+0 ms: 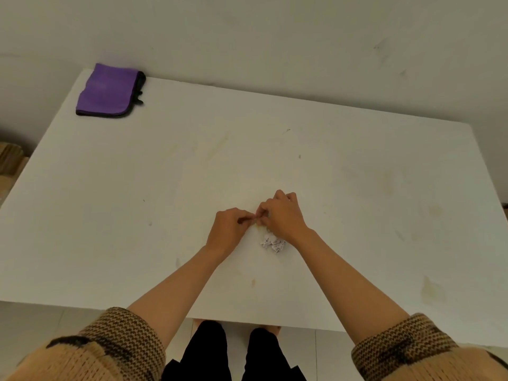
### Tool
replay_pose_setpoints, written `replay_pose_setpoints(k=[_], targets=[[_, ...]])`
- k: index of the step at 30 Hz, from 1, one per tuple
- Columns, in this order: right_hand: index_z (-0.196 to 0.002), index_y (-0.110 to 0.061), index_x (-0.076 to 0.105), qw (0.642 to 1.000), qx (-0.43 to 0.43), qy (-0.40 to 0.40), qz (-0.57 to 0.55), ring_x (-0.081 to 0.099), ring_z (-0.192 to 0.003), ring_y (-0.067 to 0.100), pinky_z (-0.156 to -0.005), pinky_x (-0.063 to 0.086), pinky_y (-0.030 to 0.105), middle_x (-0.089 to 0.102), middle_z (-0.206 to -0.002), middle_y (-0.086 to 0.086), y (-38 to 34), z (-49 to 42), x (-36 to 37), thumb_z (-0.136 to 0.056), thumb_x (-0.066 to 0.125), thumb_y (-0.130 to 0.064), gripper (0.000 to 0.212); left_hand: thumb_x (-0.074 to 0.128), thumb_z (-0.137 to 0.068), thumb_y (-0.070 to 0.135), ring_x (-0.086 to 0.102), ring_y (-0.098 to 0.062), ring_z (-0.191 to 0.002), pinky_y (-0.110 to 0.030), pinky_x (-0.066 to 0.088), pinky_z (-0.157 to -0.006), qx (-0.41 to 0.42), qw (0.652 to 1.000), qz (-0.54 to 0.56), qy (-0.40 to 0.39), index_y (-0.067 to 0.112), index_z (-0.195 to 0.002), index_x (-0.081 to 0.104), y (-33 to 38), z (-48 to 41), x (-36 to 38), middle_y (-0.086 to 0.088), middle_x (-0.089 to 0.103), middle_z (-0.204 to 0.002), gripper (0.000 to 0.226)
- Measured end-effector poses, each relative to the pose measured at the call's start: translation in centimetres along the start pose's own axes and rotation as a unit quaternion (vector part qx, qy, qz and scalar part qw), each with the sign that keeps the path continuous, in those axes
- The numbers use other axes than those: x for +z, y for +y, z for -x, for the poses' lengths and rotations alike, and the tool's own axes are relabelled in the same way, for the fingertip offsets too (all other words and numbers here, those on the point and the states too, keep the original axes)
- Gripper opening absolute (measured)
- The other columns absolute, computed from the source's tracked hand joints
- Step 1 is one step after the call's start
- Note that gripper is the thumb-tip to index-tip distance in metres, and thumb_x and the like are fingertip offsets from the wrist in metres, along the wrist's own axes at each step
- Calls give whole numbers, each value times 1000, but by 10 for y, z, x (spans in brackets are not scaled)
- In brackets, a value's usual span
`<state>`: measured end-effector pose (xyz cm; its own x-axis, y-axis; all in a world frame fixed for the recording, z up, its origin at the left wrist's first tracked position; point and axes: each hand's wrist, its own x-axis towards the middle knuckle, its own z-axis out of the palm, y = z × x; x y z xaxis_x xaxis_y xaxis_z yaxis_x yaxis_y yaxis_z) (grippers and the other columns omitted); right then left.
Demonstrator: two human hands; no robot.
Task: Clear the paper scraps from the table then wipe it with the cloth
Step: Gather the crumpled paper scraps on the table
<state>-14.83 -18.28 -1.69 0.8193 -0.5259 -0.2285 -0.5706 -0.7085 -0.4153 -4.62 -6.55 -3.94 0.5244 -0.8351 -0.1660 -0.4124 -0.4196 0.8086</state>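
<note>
On the white table (357, 188) a crumpled white paper scrap (273, 242) lies near the front middle, just below my right hand (283, 215). My left hand (229, 226) sits close beside it, and the fingertips of both hands meet above the scrap. Both hands have curled fingers that seem to pinch something small between them; what it is cannot be made out. A folded purple cloth (110, 90) with a black edge lies at the table's far left corner, well away from both hands.
The table top carries faint yellowish stains and small dark specks. A pale wall stands right behind the far edge. Brown cardboard (9, 160) shows past the left edge. My legs and the tiled floor appear below the front edge.
</note>
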Motion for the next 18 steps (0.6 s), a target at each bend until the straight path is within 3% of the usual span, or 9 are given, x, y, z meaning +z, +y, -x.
replay_pose_setpoints(k=[3,6,10,13,15,18], targets=[[-88,-25,70,998,-3,-40,55,43,-101,15,-89,23,32,69,-89,-6,-5,-9,-4,-88,53,-23,18,69,-82,18,61,1,-71,-6,45,-66,-62,996,66,6,21,-102,61,-1,-8,-9,8,68,-74,22],[-89,-22,68,988,1,-89,130,47,-101,19,-93,26,35,67,-95,-4,-11,-23,-8,-89,45,-19,24,65,-85,21,53,-6,-65,-10,42,-60,-60,995,62,41,21,-96,59,-5,-21,-22,2,61,-73,13],[-89,-15,64,977,43,-166,127,47,-100,21,-93,31,34,63,-95,-2,-16,-47,-13,-80,48,-14,18,62,-85,21,51,-14,-88,-27,42,-79,-36,994,-48,94,21,-102,60,-21,-52,-45,2,58,-95,17],[-79,-11,57,962,99,-248,56,54,-86,24,-76,40,30,59,-84,3,-22,-75,-25,-78,54,-19,8,63,-84,23,48,-21,-111,-29,30,-91,-29,985,-123,116,19,-113,58,-32,-81,-64,0,55,-120,29],[-80,-10,60,971,118,-210,5,61,-89,26,-75,47,32,63,-89,5,-25,-98,-29,-80,56,-23,14,63,-84,27,42,-21,-124,-32,27,-99,-27,983,-145,108,19,-122,54,-37,-97,-73,0,49,-134,40],[-92,-9,68,990,116,-27,-70,59,-97,28,-87,49,40,66,-99,8,-32,-131,-26,-87,50,-21,22,60,-85,41,21,-14,-141,-37,13,-112,-40,975,-207,62,19,-139,37,-41,-118,-81,2,29,-151,63]])
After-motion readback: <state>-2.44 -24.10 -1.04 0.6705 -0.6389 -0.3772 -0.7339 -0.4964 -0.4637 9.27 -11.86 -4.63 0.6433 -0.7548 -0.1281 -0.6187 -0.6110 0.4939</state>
